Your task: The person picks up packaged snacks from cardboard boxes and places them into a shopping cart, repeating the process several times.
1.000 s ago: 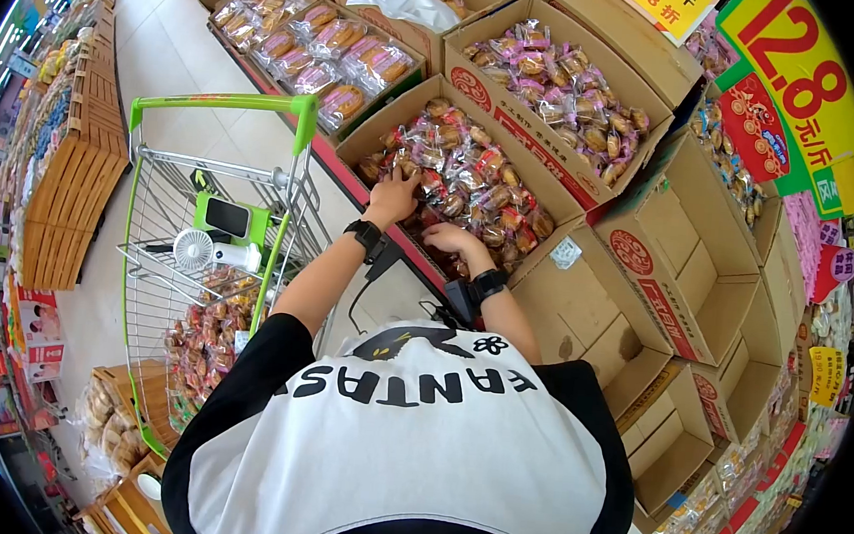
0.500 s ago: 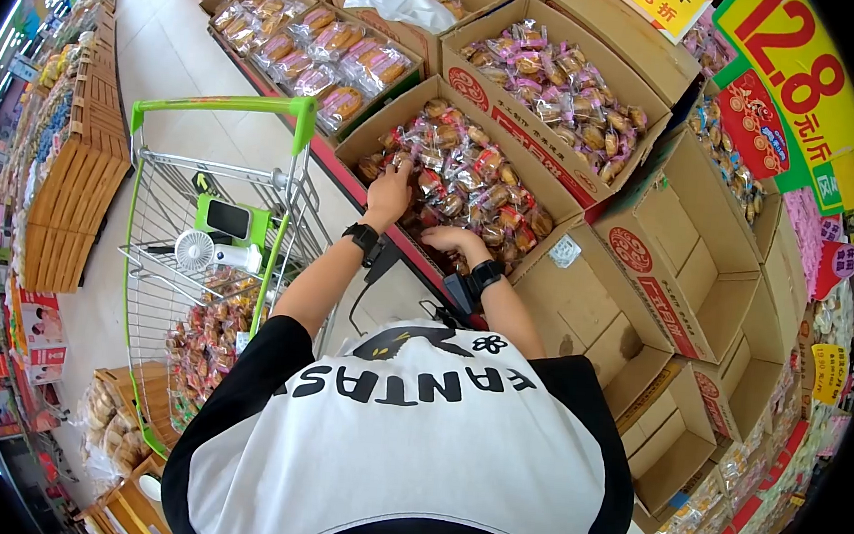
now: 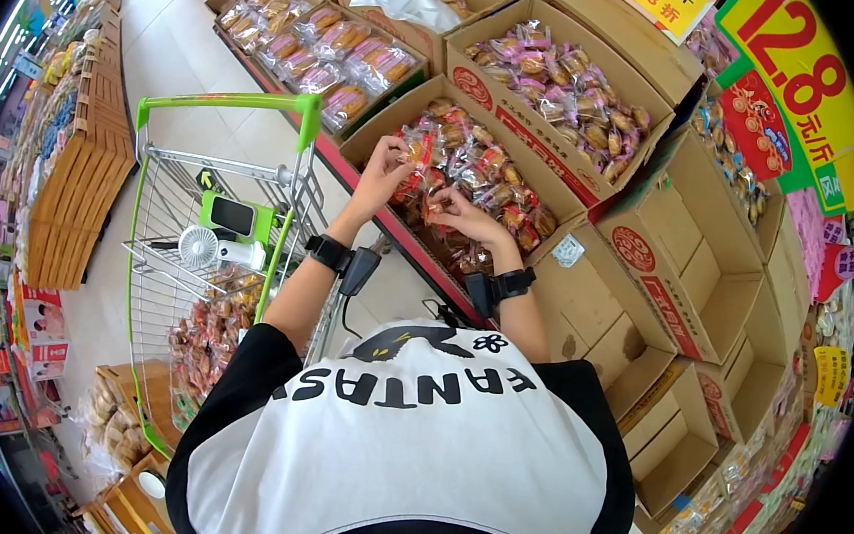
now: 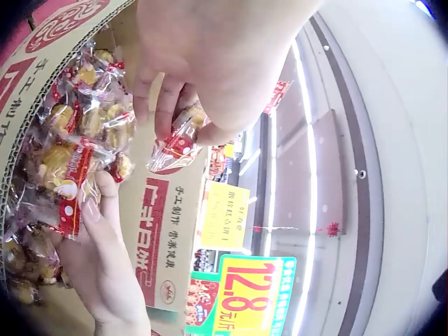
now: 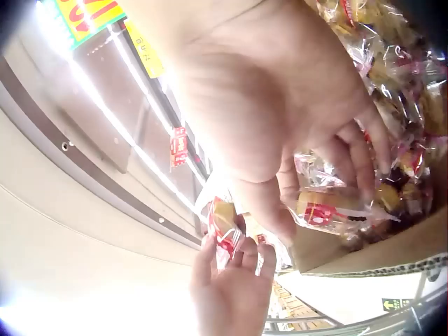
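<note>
Packet (image 4: 179,145) slants lengthwise down-left, left wrist view.

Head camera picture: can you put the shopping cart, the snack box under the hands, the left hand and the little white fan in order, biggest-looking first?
1. Shopping cart
2. Snack box
3. Left hand and white fan: too alike to rank

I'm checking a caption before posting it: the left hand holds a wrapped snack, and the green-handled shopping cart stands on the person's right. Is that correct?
Not quite: the green-handled shopping cart stands on the person's left, as the head view shows. The rest holds: the left hand holds a wrapped snack.
</note>
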Available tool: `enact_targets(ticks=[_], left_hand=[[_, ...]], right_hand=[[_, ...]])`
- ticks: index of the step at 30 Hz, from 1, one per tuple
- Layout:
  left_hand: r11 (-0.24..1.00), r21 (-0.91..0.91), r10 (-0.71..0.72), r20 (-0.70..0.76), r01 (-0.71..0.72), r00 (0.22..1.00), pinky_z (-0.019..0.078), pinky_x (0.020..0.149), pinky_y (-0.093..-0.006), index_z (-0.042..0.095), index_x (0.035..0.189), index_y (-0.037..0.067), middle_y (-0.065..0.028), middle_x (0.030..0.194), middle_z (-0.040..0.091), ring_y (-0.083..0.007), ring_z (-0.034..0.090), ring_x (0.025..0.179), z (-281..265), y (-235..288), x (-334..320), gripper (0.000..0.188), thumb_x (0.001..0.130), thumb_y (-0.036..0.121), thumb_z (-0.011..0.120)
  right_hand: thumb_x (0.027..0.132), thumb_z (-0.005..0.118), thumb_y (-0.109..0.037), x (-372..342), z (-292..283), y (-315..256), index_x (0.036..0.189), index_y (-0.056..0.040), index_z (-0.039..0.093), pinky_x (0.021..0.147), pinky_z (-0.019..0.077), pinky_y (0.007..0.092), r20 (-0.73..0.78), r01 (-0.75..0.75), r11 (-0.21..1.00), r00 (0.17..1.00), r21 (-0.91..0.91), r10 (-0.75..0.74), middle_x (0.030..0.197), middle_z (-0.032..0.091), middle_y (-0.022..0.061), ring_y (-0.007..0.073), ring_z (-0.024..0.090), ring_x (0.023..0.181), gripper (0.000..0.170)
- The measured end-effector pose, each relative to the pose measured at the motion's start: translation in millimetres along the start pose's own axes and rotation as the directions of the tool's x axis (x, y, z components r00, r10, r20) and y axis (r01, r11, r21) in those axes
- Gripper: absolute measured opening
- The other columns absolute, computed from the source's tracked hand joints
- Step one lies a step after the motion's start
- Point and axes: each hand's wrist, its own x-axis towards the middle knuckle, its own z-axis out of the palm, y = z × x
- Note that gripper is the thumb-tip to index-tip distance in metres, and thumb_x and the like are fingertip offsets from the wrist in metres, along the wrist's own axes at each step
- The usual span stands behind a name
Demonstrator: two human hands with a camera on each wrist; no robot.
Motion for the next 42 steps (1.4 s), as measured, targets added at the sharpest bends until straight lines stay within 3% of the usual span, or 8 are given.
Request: enact_targets(ticks=[5, 7, 10, 14, 18, 24, 33, 42], left_hand=[[0.998, 0.050, 0.047, -0.088, -0.043, 0.995, 0.0330, 0.061, -0.0173, 0.037, 0.095, 0.010, -0.0001, 0.076, 0.048, -0.0054, 0.042, 0.069, -5, 23, -18, 0.020, 0.080, 0.007, 0.050], [0.997, 0.036, 0.071, -0.091, -0.068, 0.993, 0.0327, 0.059, -0.0171, 0.037, 0.095, 0.011, 0.0005, 0.075, 0.047, -0.0046, 0.041, 0.068, -6, 34, -28, 0.020, 0.080, 0.008, 0.049], [1.000, -0.008, -0.015, -0.134, 0.014, 0.991, 0.0313, 0.055, -0.0160, 0.037, 0.097, 0.012, 0.0009, 0.078, 0.046, -0.0026, 0.039, 0.067, -4, 57, -48, 0.021, 0.080, 0.008, 0.050], [0.993, -0.113, 0.007, -0.123, -0.021, 0.992, 0.0370, 0.062, -0.0169, 0.037, 0.100, 0.012, -0.0026, 0.091, 0.047, -0.0044, 0.044, 0.074, -8, 66, -64, 0.025, 0.080, 0.006, 0.051], [0.996, -0.043, 0.071, -0.104, -0.076, 0.992, 0.0413, 0.067, -0.0202, 0.034, 0.105, 0.009, -0.0083, 0.097, 0.050, -0.0099, 0.049, 0.082, -8, 86, -79, 0.033, 0.078, 0.001, 0.051], [0.984, -0.122, 0.116, -0.119, -0.130, 0.986, 0.0426, 0.070, -0.0229, 0.026, 0.114, 0.008, -0.0125, 0.094, 0.051, -0.0131, 0.051, 0.085, 0, 106, -96, 0.050, 0.074, -0.003, 0.053], [0.994, -0.088, 0.038, -0.252, -0.062, 0.967, 0.0431, 0.073, -0.0235, 0.032, 0.109, 0.005, -0.0105, 0.092, 0.052, -0.0129, 0.054, 0.081, -10, 99, -113, 0.045, 0.072, -0.001, 0.057], [0.989, -0.065, 0.108, -0.288, -0.132, 0.952, 0.0375, 0.065, -0.0203, 0.039, 0.105, 0.005, -0.0017, 0.076, 0.051, -0.0071, 0.047, 0.071, -27, 92, -127, 0.034, 0.074, 0.001, 0.054]], right_hand=[[0.078, 0.055, -0.012, -16, 5, -37, 0.100, -0.0120, 0.040, 0.065, 0.0415, 0.0212, -0.025, -0.018, 0.965, 0.999, 0.261, 0.026, 0.097, 0.048, 0.0028, 0.0092, 0.047, 0.084, 0.026], [0.078, 0.054, -0.011, -20, 9, -45, 0.100, -0.0133, 0.040, 0.063, 0.0416, 0.0205, -0.048, 0.074, 0.916, 0.997, 0.395, -0.059, 0.101, 0.045, 0.0017, 0.0080, 0.046, 0.084, 0.026], [0.078, 0.054, -0.010, -21, 11, -50, 0.101, -0.0137, 0.040, 0.060, 0.0408, 0.0195, -0.025, 0.047, 0.904, 0.999, 0.425, -0.041, 0.101, 0.045, 0.0012, 0.0069, 0.044, 0.084, 0.027], [0.076, 0.054, -0.008, -27, 18, -65, 0.104, -0.0140, 0.042, 0.062, 0.0403, 0.0195, -0.041, 0.069, 0.935, 0.997, 0.349, -0.059, 0.100, 0.045, 0.0011, 0.0064, 0.045, 0.083, 0.031], [0.075, 0.055, -0.007, -29, 26, -74, 0.107, -0.0116, 0.042, 0.069, 0.0405, 0.0221, -0.062, 0.190, 0.941, 0.982, 0.282, -0.179, 0.102, 0.045, 0.0025, 0.0079, 0.046, 0.086, 0.035], [0.074, 0.056, -0.004, -34, 36, -86, 0.109, -0.0074, 0.040, 0.074, 0.0410, 0.0234, -0.065, 0.266, 0.924, 0.964, 0.276, -0.259, 0.103, 0.047, 0.0052, 0.0121, 0.051, 0.088, 0.038], [0.073, 0.055, -0.005, -36, 52, -99, 0.114, -0.0077, 0.037, 0.076, 0.0432, 0.0271, -0.040, 0.274, 0.898, 0.960, 0.345, -0.277, 0.104, 0.049, 0.0087, 0.0156, 0.053, 0.089, 0.045], [0.074, 0.054, -0.005, -27, 63, -96, 0.114, -0.0063, 0.037, 0.072, 0.0436, 0.0270, 0.039, 0.264, 0.917, 0.957, 0.299, -0.288, 0.101, 0.050, 0.0077, 0.0146, 0.053, 0.086, 0.044]])
